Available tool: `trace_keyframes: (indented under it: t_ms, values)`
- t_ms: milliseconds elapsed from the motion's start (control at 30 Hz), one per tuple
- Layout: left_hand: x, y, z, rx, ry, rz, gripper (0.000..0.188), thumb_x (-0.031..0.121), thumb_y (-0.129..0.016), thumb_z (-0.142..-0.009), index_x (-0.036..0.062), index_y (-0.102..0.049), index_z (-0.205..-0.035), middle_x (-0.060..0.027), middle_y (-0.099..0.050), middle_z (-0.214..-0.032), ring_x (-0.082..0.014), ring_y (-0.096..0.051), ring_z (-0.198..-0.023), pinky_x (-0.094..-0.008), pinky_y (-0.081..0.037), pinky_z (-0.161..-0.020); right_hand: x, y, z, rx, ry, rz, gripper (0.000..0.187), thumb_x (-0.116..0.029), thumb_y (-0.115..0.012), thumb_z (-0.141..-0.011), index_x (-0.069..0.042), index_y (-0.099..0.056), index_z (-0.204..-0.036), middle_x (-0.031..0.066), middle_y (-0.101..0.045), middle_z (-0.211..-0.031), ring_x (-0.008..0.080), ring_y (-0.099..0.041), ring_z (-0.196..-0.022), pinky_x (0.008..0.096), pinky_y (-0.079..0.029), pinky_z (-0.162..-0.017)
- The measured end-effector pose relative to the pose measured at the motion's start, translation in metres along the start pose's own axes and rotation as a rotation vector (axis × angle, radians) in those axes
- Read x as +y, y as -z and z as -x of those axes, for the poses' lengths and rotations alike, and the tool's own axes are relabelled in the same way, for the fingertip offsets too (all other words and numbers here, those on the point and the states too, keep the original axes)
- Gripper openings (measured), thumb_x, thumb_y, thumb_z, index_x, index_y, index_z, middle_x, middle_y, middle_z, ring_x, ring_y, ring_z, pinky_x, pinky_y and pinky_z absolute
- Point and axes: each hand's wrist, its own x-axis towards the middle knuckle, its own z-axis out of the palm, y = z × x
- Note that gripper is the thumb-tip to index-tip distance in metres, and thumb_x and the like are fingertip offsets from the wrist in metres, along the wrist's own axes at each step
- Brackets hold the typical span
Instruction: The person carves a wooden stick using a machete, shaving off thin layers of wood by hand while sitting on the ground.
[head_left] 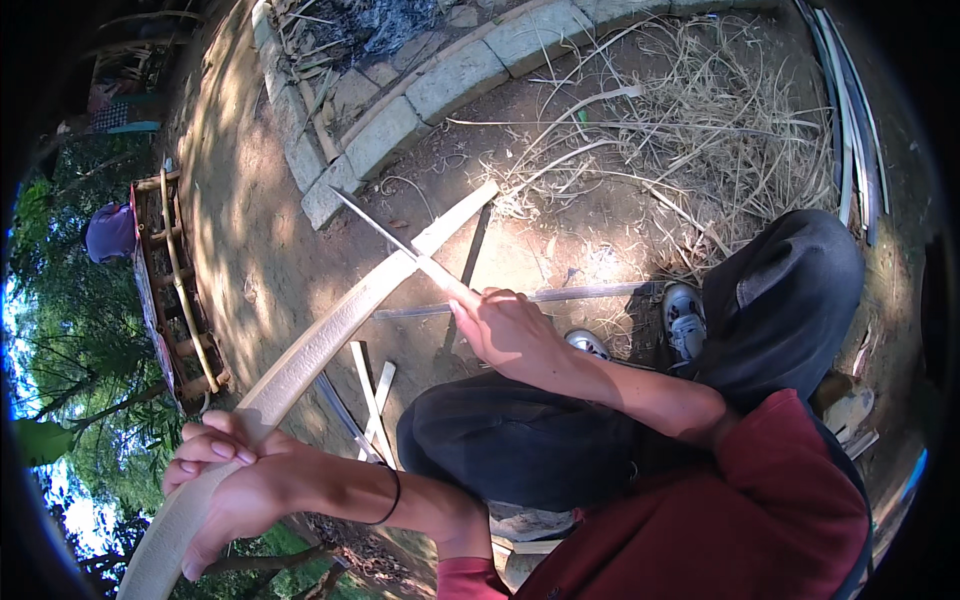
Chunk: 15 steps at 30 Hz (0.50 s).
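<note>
A long, pale bamboo strip (330, 328) runs diagonally from the lower left toward the middle of the view. My left hand (262, 482) is closed around its lower part, with the fingers over the far edge. In my right hand (512, 335) is a knife (378, 228), gripped by its light wooden handle. The narrow blade crosses the strip close to its far end and points up and left. Whether the edge bites into the strip, I cannot tell.
A curved border of stone blocks (455, 88) encloses ash (375, 30) at the top. Thin shavings (710, 130) heap on the ground at upper right, beside long strips (850, 120). Crossed pale pieces (376, 400) lie near my knee. A bamboo bench (178, 280) stands left.
</note>
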Motion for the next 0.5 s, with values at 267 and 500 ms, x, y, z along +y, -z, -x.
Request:
trace_keyframes:
  t_ms: [267,500]
  values:
    - [0.002,-0.007,-0.001,-0.003,-0.028,-0.026,0.085,0.087,0.003,-0.075,0.0086,-0.032,-0.072,-0.0038,-0.026,-0.053,-0.0158,-0.024,-0.049,-0.0266,-0.025,-0.043,0.065,-0.009,-0.002,0.04,-0.084,-0.006,0.017,-0.012,-0.051,-0.091,0.002,-0.061,-0.091,0.0212,-0.057,-0.071,0.0388,-0.055,-0.063,0.0454,-0.045,-0.059]
    - [-0.001,-0.006,-0.004,-0.078,-0.005,0.027,0.091,0.092,-0.003,-0.067,0.0068,-0.034,-0.071,-0.0053,-0.029,-0.051,-0.0166,-0.027,-0.05,-0.0276,-0.026,-0.045,0.025,0.006,-0.008,-0.03,-0.164,-0.031,0.022,-0.01,-0.053,-0.091,0.005,-0.06,-0.077,0.0231,-0.06,-0.074,0.0398,-0.057,-0.061,0.0439,-0.048,-0.059]
